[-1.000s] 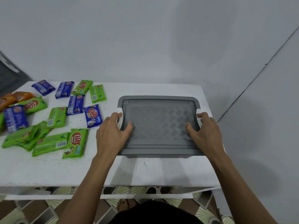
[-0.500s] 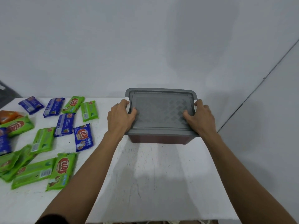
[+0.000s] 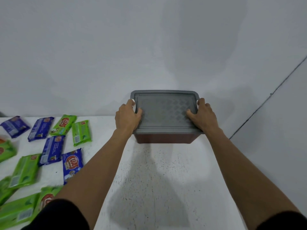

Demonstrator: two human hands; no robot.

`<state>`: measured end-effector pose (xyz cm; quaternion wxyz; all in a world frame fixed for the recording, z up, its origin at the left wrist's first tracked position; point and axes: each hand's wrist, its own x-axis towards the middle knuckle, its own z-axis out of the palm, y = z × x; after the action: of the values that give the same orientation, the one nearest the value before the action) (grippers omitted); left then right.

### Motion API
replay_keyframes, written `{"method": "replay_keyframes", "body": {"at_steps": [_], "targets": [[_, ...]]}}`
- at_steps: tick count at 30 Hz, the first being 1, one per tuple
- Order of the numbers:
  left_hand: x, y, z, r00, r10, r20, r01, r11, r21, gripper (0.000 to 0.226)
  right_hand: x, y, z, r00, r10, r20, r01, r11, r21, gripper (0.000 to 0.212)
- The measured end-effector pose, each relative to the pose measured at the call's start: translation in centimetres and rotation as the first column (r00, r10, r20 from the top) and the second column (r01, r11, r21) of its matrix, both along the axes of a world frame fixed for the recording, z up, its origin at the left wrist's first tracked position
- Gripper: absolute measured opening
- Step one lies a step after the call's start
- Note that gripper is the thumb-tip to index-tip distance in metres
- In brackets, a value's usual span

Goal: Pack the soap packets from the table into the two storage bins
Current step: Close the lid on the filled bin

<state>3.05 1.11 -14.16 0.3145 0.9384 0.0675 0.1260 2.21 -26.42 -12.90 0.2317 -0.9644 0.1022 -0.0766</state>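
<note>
The fingers [image 3: 138,112] of my left hand [image 3: 127,117] curl round the left rim of the storage bin [image 3: 164,138], thumb pressed on its grey lid [image 3: 166,108]. My right hand [image 3: 203,116] grips the right rim the same way. The brown bin sits at frame centre, over the far edge of the white table [image 3: 157,180]; whether it touches, I cannot tell. Green and blue soap packets [image 3: 72,165] lie scattered on the table at lower left.
</note>
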Motion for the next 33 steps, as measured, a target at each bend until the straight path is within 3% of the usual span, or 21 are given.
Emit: {"method": "replay_keyframes", "body": {"at_steps": [10, 18, 25, 33], "targets": [[-0.4, 0.0, -0.1, 0.999, -0.037, -0.025, 0.039, 0.996, 0.077, 0.042, 0.0, 0.3, -0.1, 1.0, 0.019, -0.004, -0.019, 0.994, -0.108, 0.06], [-2.3, 5.8, 0.4, 0.94, -0.214, -0.267, 0.247, 0.964, 0.098, 0.055, -1.1, 3.5, 2.0, 0.997, 0.01, -0.08, -0.042, 0.907, -0.419, 0.044], [-5.5, 19.1, 1.2, 0.93, -0.075, -0.361, 0.174, 0.953, 0.249, 0.052, -1.2, 16.3, 4.2, 0.959, 0.237, -0.154, -0.274, 0.914, -0.298, 0.052], [-10.7, 38.7, 5.2, 0.938, 0.2, -0.284, -0.078, 0.919, 0.386, 0.05, -0.4, 38.0, 6.8, 0.868, 0.476, -0.141, -0.496, 0.822, -0.28, 0.052]]}}
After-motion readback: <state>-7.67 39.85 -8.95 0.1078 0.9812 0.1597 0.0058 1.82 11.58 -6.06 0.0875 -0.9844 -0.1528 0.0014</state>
